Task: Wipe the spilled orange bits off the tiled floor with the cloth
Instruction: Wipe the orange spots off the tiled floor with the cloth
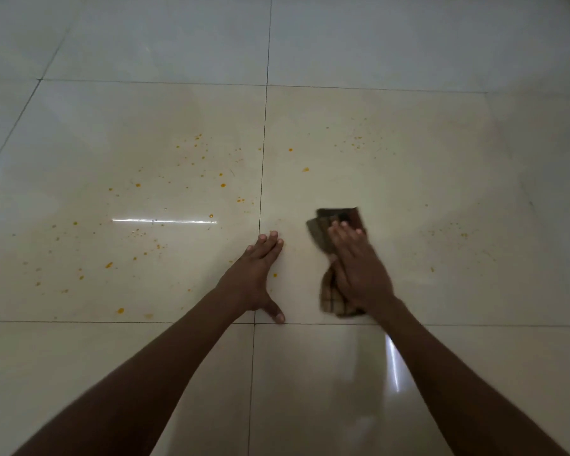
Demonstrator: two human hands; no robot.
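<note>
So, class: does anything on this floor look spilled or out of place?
Yes. Orange bits are scattered over the tiled floor, thickest left of the left hand, with sparser specks farther right. The right hand presses the cloth on a mostly clean patch.

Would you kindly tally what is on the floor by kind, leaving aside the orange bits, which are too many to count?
Hands: 2, the left hand flat on the tiled floor, the right hand pressing the cloth
Cloths: 1, the brown checked cloth
Total: 3
</note>
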